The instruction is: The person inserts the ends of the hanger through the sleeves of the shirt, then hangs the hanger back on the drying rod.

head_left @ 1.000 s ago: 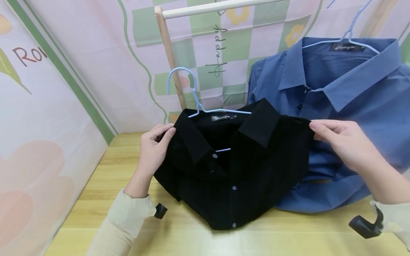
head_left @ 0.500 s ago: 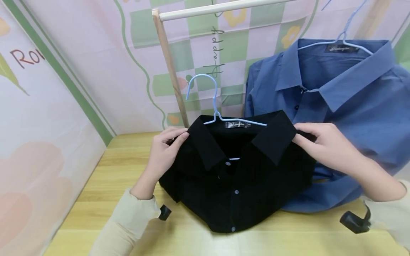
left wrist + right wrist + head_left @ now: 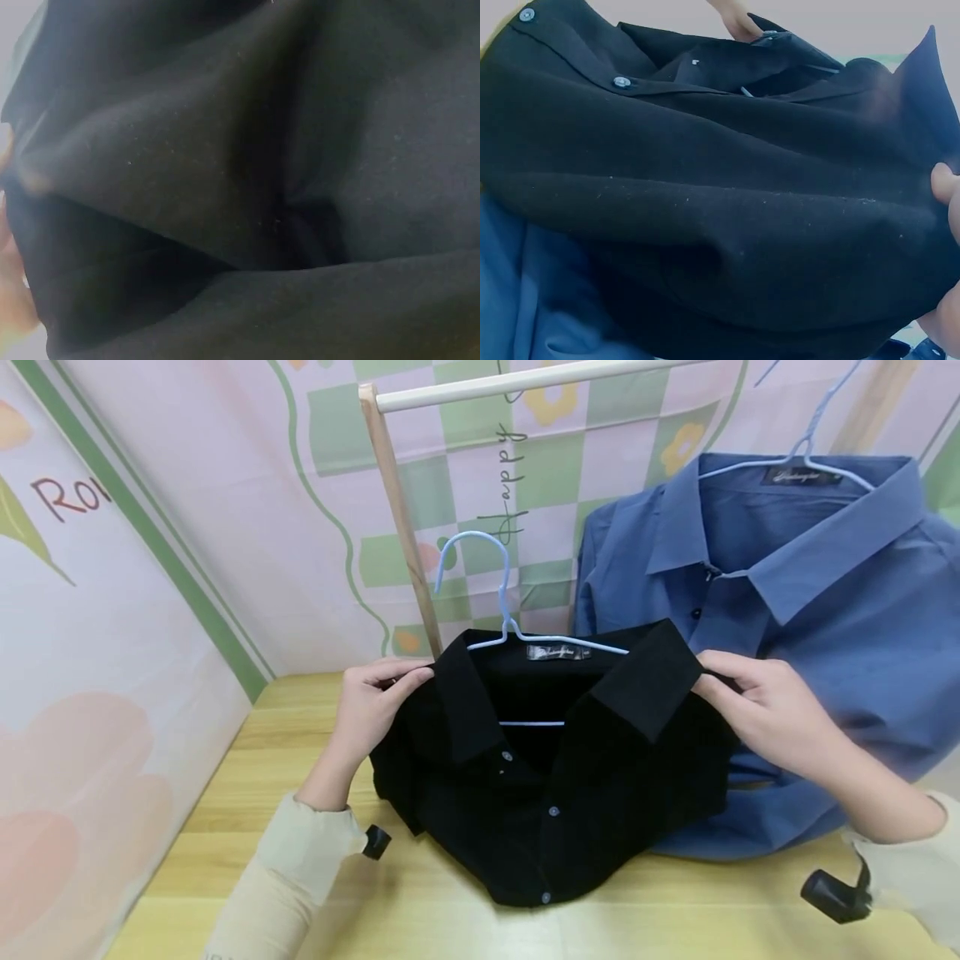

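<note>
A black button-up shirt [image 3: 630, 793] hangs over a light blue wire hanger [image 3: 507, 602], its collar spread and its lower part bunched on the table. At the collar's left side, my left hand [image 3: 371, 710] pinches the shoulder cloth between thumb and fingers. My right hand [image 3: 772, 710] pinches the other shoulder just beside the collar. Between the collar points, the hanger's bottom bar shows through the neck opening. Black cloth fills most of the left wrist view. In the right wrist view, the shirt's front [image 3: 705, 172] stretches from the buttons to my right thumb.
A blue shirt [image 3: 847, 635] on another wire hanger [image 3: 813, 435] is behind and to the right, partly covered by the black one. A wooden rack [image 3: 397, 510] with a white rail [image 3: 525, 381] stands at the back. Printed cloth surrounds the wooden table [image 3: 210, 852].
My right hand has moved left along the shoulder, up to the collar. The hanger's hook has shifted right, and the left hand has moved slightly right and then back a little.
</note>
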Available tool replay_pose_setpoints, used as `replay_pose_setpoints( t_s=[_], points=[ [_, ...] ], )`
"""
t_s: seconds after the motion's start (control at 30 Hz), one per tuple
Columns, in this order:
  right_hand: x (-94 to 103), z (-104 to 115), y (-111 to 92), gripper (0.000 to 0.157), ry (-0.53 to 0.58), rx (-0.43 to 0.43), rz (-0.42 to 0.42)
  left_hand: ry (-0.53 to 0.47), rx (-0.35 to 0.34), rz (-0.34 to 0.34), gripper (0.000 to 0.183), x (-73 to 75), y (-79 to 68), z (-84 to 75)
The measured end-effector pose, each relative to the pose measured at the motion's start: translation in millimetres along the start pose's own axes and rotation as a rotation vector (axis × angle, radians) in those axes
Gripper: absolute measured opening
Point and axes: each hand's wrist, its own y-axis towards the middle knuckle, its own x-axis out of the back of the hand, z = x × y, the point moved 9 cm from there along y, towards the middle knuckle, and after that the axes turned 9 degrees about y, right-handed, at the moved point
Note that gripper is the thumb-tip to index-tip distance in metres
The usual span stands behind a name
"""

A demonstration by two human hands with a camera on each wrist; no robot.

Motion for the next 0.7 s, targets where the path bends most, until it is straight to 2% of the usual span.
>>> replay_pose_setpoints(
  t_s=[0.3,0.5,0.7],
  points=[
    [8.4,-14.8,-5.4,0.016,0.039,-0.158,-0.051,0.063,-0.054,-0.133,0.010,8.3,3.6,-1.4],
    [22.9,-15.3,-7.4,0.011,0.011,-0.158,-0.151,0.072,-0.088,-0.196,0.013,9.9,0.2,2.5],
    [40.1,-12.2,-6.8,0.011,-0.011,-0.159,-0.249,0.044,-0.098,-0.252,0.015,11.9,6.6,5.1]
  ],
)
